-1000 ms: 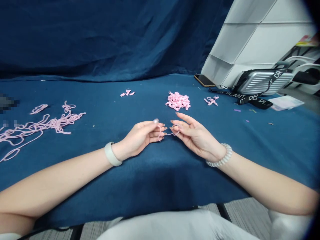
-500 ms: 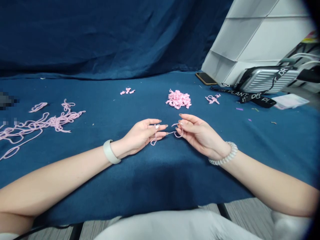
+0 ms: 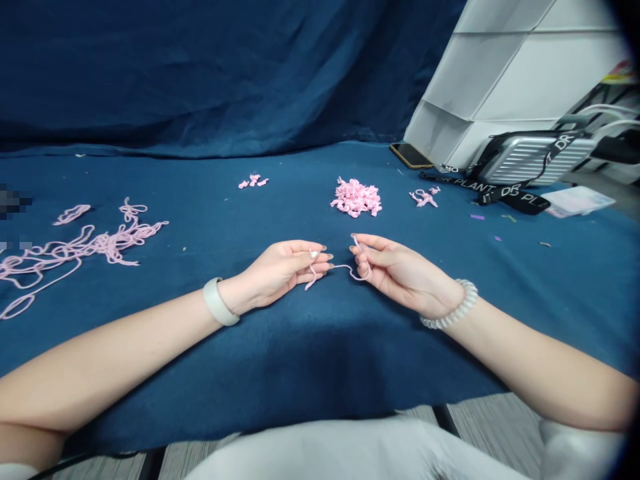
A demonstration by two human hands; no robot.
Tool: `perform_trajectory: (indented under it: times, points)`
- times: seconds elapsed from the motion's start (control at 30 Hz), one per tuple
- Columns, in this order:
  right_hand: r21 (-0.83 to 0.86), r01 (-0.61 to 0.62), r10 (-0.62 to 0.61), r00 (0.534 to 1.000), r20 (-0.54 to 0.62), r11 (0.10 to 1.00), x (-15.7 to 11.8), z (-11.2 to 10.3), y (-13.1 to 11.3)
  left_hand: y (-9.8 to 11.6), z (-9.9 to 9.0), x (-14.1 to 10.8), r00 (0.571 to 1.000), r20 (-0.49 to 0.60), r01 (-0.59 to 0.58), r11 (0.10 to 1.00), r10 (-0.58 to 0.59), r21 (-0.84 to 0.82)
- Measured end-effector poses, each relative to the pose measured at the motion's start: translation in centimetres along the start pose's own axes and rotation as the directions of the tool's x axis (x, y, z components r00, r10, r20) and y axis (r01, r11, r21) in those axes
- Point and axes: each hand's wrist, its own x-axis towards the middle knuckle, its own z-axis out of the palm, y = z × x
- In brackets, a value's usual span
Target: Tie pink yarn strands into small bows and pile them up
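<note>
A thin pink yarn piece [image 3: 342, 267] runs between my hands above the blue cloth. My left hand [image 3: 285, 272] pinches it between thumb and fingers, and a short end hangs below them. On the other side my right hand [image 3: 400, 272] grips the yarn, which curves down in a loop under its fingers and comes up to the index fingertip. Beyond my right hand lies a heap of small pink yarn knots [image 3: 356, 197]. A few more knots [image 3: 253, 181] are farther back to the left, and a little tangle of yarn pieces [image 3: 425, 197] is right of the heap.
Long tangled pink yarn [image 3: 113, 245] spreads at the left beside a small yarn bundle [image 3: 73, 214]. At the back right are a phone [image 3: 411, 156], a white box [image 3: 480, 80], a silver case [image 3: 537, 159] and a black lanyard [image 3: 515, 198]. Paper scraps lie nearby.
The yarn end at my right hand has come up to the index fingertip, and the loop below has widened. My right hand has shifted slightly down and right; my left hand has barely moved.
</note>
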Motion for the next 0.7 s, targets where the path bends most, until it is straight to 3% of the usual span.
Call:
perform_trajectory:
  times: [0.13,0.3,0.5,0.7]
  points:
    - [-0.032,0.0,0.002,0.998,0.067,0.999,-0.6,0.7,0.7,-0.1,0.3,-0.1,0.999,-0.024,-0.039,0.999,0.038,-0.019]
    - [-0.037,0.052,-0.05,0.997,0.06,0.998,-0.9,1.2,1.4,-0.6,0.9,-0.5,0.99,0.023,-0.136,0.986,0.139,-0.099]
    - [0.014,0.083,-0.084,0.995,0.053,0.996,-0.7,1.7,2.6,-1.5,1.8,-1.1,0.995,-0.026,-0.094,0.984,0.091,-0.154]
    - [0.059,0.148,-0.152,0.986,0.071,0.987,-0.5,2.4,3.0,-2.3,1.9,-1.0,0.994,-0.047,-0.105,0.99,0.101,-0.096]
